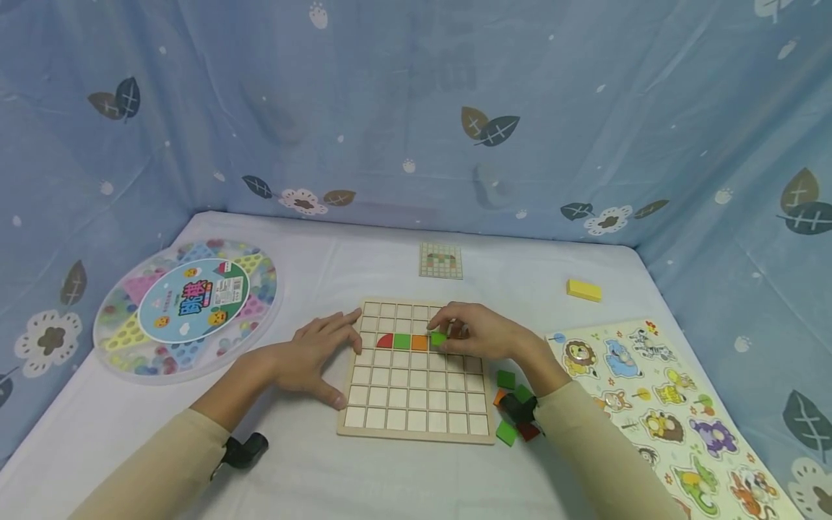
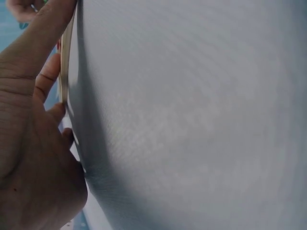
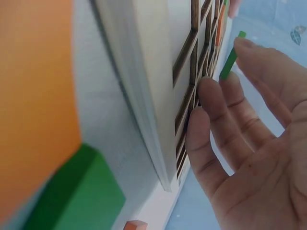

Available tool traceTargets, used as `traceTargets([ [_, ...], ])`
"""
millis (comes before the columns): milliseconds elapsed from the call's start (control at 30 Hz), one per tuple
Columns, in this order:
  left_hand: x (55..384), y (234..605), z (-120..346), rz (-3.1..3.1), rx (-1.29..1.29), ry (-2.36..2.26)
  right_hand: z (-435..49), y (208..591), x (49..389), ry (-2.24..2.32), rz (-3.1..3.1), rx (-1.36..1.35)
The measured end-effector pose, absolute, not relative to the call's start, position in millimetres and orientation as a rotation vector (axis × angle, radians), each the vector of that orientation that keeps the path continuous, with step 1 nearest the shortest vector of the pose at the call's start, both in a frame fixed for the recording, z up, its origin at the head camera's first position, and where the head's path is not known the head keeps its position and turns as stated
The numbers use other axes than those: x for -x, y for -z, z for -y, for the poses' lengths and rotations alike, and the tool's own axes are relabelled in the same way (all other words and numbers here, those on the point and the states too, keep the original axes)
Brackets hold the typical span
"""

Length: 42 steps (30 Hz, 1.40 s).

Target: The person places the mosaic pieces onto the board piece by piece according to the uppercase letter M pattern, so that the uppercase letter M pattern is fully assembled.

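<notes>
A wooden grid board (image 1: pixel 416 397) lies on the white table. One of its rows holds a red quarter-round tile (image 1: pixel 386 340), a green square tile (image 1: pixel 402 341) and an orange square tile (image 1: pixel 419 343) side by side. My right hand (image 1: pixel 477 331) pinches another green square tile (image 3: pixel 231 60) between thumb and fingertip, just right of the orange one. In the right wrist view that tile is tilted on edge above the grid, with the other fingertips at the board. My left hand (image 1: pixel 305 356) rests along the board's left edge, its fingers spread and thumb near the lower corner.
Loose green, orange and dark red tiles (image 1: pixel 506 432) lie right of the board, partly under the right wrist. A small pattern card (image 1: pixel 440 261) and yellow block (image 1: pixel 583 290) lie farther back. An animal puzzle board (image 1: pixel 633 390) is right; a round game box (image 1: pixel 130 361) is left.
</notes>
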<state>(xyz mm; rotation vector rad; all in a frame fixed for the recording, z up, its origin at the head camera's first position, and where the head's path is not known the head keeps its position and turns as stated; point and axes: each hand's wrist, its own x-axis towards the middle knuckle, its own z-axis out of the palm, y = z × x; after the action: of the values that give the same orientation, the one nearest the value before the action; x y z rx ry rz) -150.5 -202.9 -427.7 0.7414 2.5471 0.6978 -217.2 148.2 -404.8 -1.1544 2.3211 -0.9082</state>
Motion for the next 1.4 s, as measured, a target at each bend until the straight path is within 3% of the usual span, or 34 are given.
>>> traceTargets([
  [1400,149.2,426.9,202.2,-2.557,-0.734,-0.663,-149.2,398.3,209.5,0.772,-2.401,1.135],
])
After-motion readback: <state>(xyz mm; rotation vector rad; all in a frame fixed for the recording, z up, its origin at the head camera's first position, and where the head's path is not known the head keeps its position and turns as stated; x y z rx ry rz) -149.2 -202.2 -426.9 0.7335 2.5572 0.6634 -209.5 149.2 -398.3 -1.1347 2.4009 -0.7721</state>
